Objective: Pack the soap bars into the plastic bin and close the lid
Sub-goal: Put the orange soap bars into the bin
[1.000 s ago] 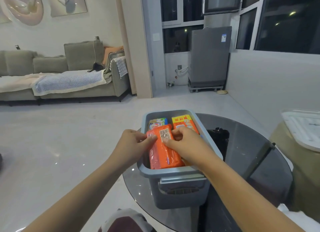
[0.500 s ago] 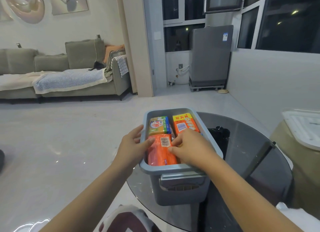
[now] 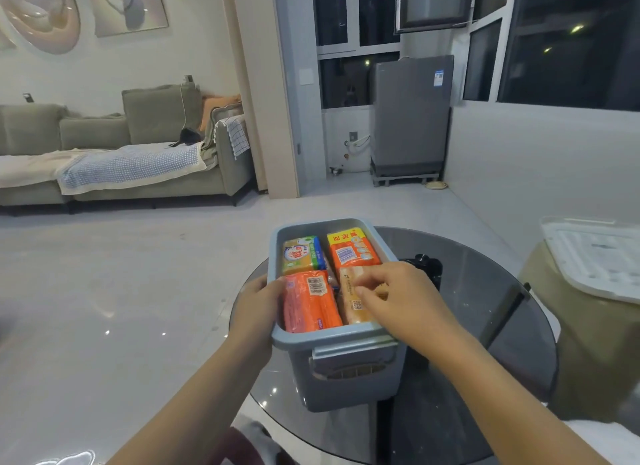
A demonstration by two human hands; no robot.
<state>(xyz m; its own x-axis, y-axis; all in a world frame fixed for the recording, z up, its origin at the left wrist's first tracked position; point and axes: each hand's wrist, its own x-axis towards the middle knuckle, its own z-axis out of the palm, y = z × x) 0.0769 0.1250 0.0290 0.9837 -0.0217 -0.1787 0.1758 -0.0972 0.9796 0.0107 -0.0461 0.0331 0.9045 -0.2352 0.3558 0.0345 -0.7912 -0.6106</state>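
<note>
A round dark glass table holds a grey-blue plastic bin, which stands near the table's left edge with its handle side facing the person. The bin is open, with no lid on it. Well to the right of the bin, off the table, a white lid lies flat on a tan stand.

Four wrapped soap bars lie flat inside the bin, in two rows. In the near row, an orange bar sits on the left and a tan bar on the right, touching each other. In the far row, a yellow-and-green bar lies on the left and an orange-and-yellow bar on the right.

The left hand grips the bin's left wall, thumb hooked over the rim beside the orange bar, fingers outside. The right hand reaches over the bin's near right corner, its fingers bent and close together, their tips pressing on top of the tan bar; whether they pinch it or only rest on it cannot be told.
</note>
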